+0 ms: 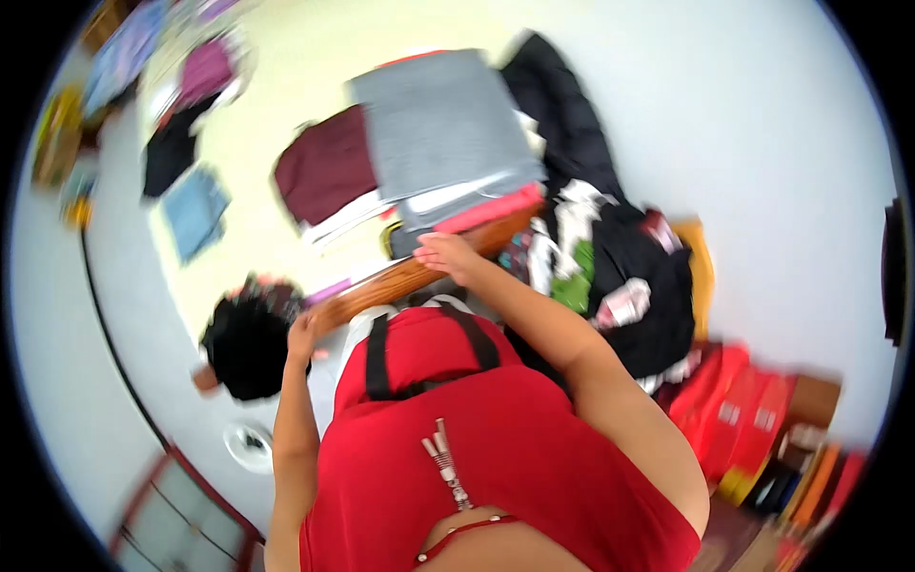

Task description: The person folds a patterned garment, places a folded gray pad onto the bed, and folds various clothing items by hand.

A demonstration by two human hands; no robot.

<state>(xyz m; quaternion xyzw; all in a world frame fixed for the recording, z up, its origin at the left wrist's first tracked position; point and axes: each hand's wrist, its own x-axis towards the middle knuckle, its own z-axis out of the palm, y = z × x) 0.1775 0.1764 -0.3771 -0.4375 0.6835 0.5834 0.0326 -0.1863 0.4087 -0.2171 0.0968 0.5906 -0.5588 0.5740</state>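
Observation:
My right hand [445, 255] is stretched out flat with nothing in it, over the wooden bed edge [381, 288], just in front of a stack of folded clothes. On top of that stack lies a large grey folded garment [443, 124], with a pink one [486, 208] near the bottom. Left of it is a folded maroon garment [324, 167]. My left hand [303, 338] is by the left end of the wooden edge, beside a black furry-looking bundle [246, 343]. Its thumb and fingers look apart, though blurred, and I see nothing held.
Folded jeans [195, 212] and a black garment [172, 154] lie along the bed's left side. Right of the stack are a black puffy jacket [562, 110] and a heap of mixed clothes [648, 305]. Red bags [729, 410] stand lower right; a white bin [250, 446] sits lower left.

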